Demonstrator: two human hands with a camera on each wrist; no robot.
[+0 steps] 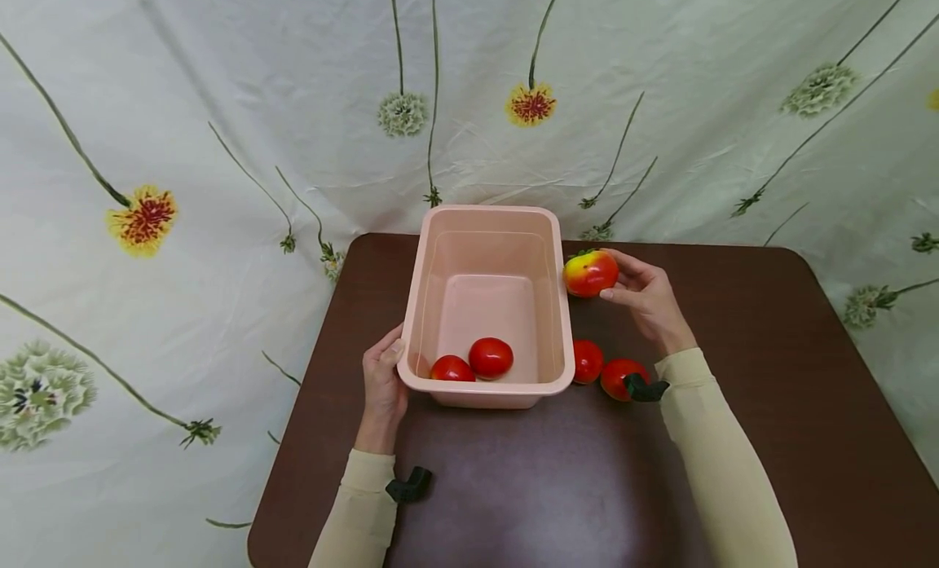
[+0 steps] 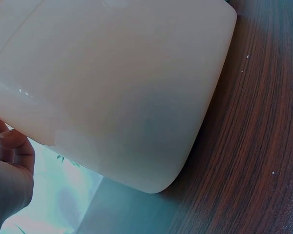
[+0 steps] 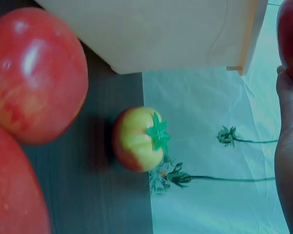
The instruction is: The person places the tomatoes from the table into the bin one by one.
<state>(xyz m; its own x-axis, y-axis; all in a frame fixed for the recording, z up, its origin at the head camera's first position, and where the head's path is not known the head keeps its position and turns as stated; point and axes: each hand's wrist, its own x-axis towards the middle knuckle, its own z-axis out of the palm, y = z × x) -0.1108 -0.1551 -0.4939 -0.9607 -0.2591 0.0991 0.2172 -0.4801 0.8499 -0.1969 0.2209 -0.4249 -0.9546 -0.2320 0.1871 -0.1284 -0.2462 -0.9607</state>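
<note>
My left hand [image 1: 384, 372] grips the left rim of a pink plastic bin [image 1: 493, 398], its thumb on the rim's near left corner. The bin's outer wall [image 2: 122, 97] fills much of the left wrist view. Inside the bin, two red tomatoes [image 1: 491, 358] lie close together at the near end. With thumb and fingers, my right hand [image 1: 649, 299] holds a red tomato [image 1: 597, 284] just off the bin's right rim. In the right wrist view, the held tomato [image 3: 292, 41] shows at the upper right corner, partly out of frame.
Two more red tomatoes [image 1: 623, 378] sit on the dark wooden table [image 1: 543, 486] right of the bin. A yellow-red tomato with a green leafy top [image 3: 136, 139] stands near the table's far edge. Behind hangs a flower-patterned cloth [image 1: 308, 87].
</note>
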